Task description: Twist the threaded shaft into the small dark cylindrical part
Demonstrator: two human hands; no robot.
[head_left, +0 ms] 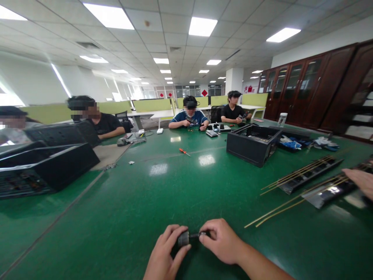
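My left hand (163, 254) curls around a small dark cylindrical part (183, 238) low in the middle of the head view, just above the green table (140, 202). My right hand (223, 241) pinches a thin dark piece (201, 235) that sticks out of the part's right side. Both hands are closed and meet over the part. What the part is stays unclear.
An open black computer case (252, 144) stands right of centre and another (43, 163) at the left. Black trays with thin yellow rods (305, 177) lie at the right beside another person's hand (361, 181). An orange screwdriver (184, 151) lies mid-table. Several people sit along the far side.
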